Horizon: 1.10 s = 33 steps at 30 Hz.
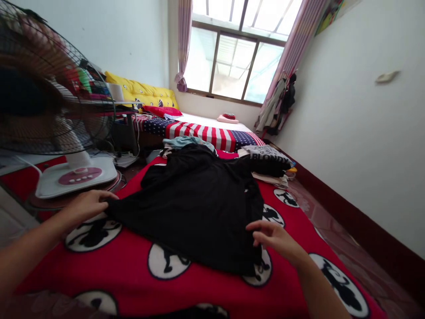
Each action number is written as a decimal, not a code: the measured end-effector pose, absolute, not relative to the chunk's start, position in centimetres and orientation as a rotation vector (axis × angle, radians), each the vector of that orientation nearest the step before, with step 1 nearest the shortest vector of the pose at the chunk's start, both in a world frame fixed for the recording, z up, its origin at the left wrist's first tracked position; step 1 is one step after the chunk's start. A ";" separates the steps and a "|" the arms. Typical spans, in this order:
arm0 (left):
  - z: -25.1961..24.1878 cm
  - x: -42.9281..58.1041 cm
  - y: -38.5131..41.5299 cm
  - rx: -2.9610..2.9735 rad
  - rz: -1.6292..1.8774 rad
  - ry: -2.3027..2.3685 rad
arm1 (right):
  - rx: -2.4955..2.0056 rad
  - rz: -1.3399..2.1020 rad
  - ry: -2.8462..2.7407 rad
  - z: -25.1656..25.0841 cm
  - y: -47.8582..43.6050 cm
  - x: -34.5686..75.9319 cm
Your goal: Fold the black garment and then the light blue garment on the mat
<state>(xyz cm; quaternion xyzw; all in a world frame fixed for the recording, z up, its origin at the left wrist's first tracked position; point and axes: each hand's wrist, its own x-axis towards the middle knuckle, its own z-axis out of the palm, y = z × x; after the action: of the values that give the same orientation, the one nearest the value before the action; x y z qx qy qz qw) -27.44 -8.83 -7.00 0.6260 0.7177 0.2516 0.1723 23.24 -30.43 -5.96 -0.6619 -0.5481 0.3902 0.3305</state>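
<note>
A black garment [195, 208] lies spread on a red blanket [212, 288] printed with white circles and black figures. My left hand [86, 204] pinches the garment's left corner near the fan base. My right hand [274, 237] hovers with fingers apart over the garment's right edge, touching or just above the cloth.
A standing fan [49, 110] with a white base [75, 176] is at the left. A pile of folded clothes [268, 164] lies behind the garment. Beyond it is a stars-and-stripes cover [206, 133], yellow pillows [146, 91] and a window [235, 62]. The wall [358, 133] runs along the right.
</note>
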 end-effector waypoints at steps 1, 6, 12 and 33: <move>-7.1 -27.6 -8.7 1.899 0.612 1.977 | -1.826 0.768 -1.367 -6.9 -30.2 23.6; -7.9 -26.3 -8.8 2.297 0.567 1.829 | -1.918 0.127 -1.386 -10.6 -28.6 23.9; -8.1 -24.0 -9.9 2.570 0.679 1.407 | -2.006 -0.224 -1.302 -6.0 -29.2 29.5; -3.8 -23.2 -12.8 2.295 0.859 1.632 | -1.753 0.447 -1.421 -7.1 -30.8 20.5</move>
<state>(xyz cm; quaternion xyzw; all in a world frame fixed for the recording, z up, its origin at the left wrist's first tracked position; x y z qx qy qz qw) -23.25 -12.77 -3.83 0.7756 0.5517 0.2904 0.0985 20.50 -30.82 -7.11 -0.6957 -0.5640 0.1774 0.4081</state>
